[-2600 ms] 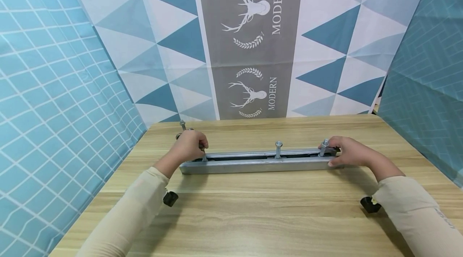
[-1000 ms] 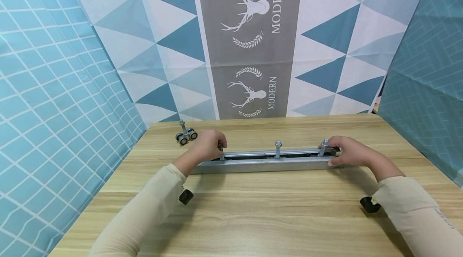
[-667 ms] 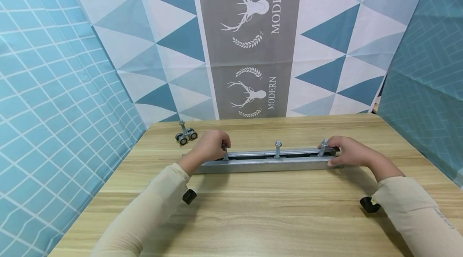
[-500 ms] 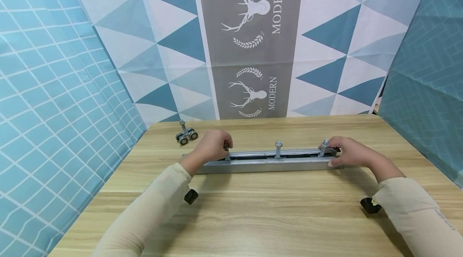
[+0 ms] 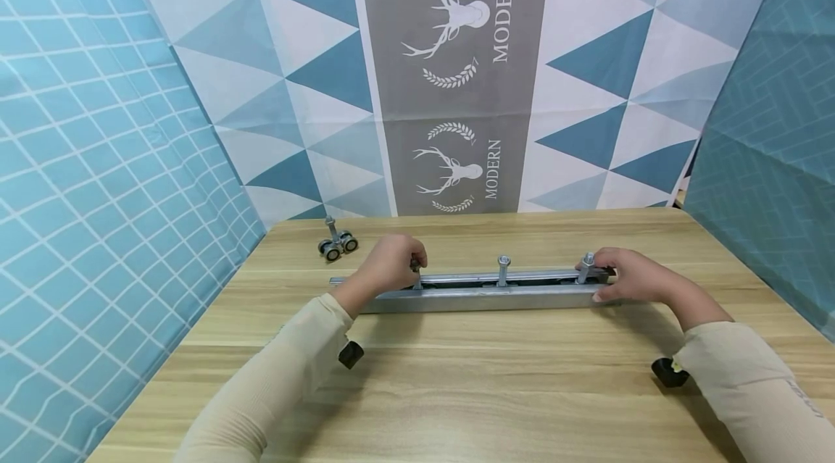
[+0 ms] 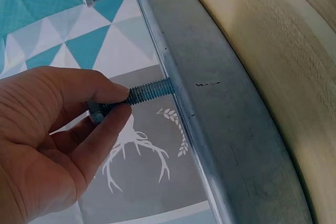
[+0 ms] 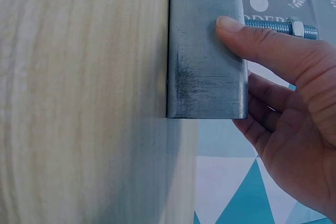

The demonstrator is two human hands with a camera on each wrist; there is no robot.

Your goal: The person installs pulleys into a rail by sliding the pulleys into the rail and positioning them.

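Note:
A long grey metal rail (image 5: pixel 483 298) with a slot along its top lies across the wooden table. My left hand (image 5: pixel 391 262) pinches a threaded bolt (image 6: pixel 151 92) between thumb and fingers; the bolt rises from the rail's slot in its left part. At the right end, my right hand (image 5: pixel 636 274) grips the rail, thumb on the front face and the other fingers behind. Beside that thumb stands another bolt with a nut (image 5: pixel 585 269). A third bolt (image 5: pixel 503 271) stands upright near the middle of the slot. Whatever carries the bolts is hidden inside the rail.
A roller trolley (image 5: pixel 337 240) with small wheels and an upright bolt stands on the table (image 5: pixel 496 390) behind the rail's left end. A patterned cloth (image 5: pixel 450 86) hangs behind the table, with blue cloths on both sides.
My left hand has slid the pinched bolt to the right along the slot, from near the rail's left end. The right hand, the rail and the roller trolley have stayed in place.

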